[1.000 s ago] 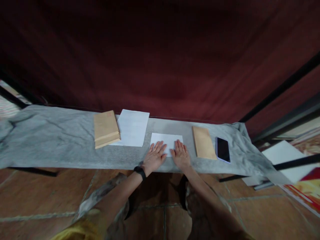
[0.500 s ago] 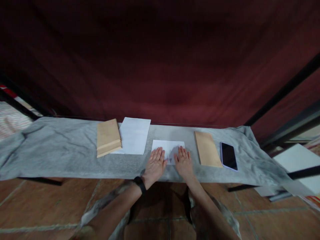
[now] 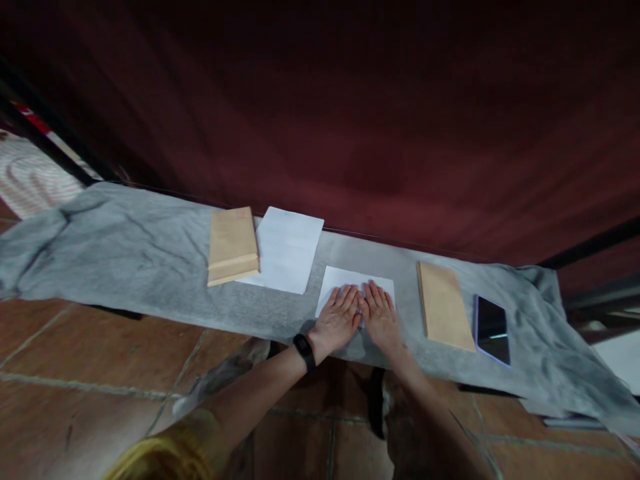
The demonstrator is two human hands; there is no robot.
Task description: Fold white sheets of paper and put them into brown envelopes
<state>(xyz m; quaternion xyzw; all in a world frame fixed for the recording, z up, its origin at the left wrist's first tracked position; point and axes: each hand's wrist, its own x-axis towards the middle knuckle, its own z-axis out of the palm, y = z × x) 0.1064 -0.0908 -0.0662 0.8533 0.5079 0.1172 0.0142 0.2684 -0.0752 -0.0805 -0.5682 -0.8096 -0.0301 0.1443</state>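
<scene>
A small white sheet of paper, perhaps folded, lies on the grey cloth in front of me. My left hand rests flat on it, fingers stretched out. Close beside it, my right hand also presses flat on the paper, and the two hands touch or nearly touch at the thumbs. Both palms hide the near part of the sheet. To the left, a larger white sheet lies partly under a stack of brown paper envelopes.
Right of my hands lies another brown envelope or stack, and beyond it a phone with a dark screen. A dark red curtain hangs along the far edge. Tiled floor shows below.
My hands have come closer together, near the middle of the small sheet. The view has tilted and shifted, so the table slopes down to the right.
</scene>
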